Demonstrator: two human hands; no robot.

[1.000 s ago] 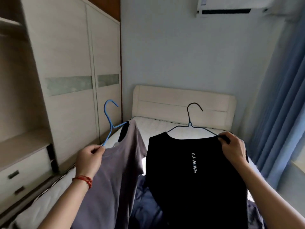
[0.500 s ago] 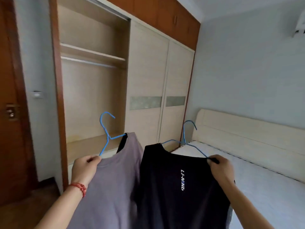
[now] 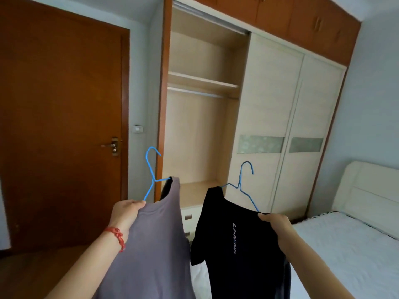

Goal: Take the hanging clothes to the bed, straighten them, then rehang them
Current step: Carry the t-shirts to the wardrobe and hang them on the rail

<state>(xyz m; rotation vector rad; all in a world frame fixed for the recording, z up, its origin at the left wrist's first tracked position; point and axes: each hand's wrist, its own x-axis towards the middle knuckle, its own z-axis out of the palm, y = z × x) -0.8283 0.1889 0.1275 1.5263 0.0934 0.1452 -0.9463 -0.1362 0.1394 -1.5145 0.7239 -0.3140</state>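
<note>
Head view: left hand (image 3: pixel 127 209) gripping grey cotton T-shirt (image 3: pixel 151 244) on blue wire hanger (image 3: pixel 152 175); right hand (image 3: pixel 278 223) pinching black printed T-shirt (image 3: pixel 239 244) by shoulder. Ahead and above, horizontal silver wardrobe rail (image 3: pixel 198 93), nearer the left hand.

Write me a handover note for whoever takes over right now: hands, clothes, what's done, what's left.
Left hand grips the grey shirt at the shoulder, on its blue hanger.
Right hand grips the black shirt at the shoulder, on the second blue hanger.
Both shirts are on hangers, held up facing the open wardrobe; bed lies to the right.
Left: hook both hangers on the wardrobe rail, which is bare.
</note>
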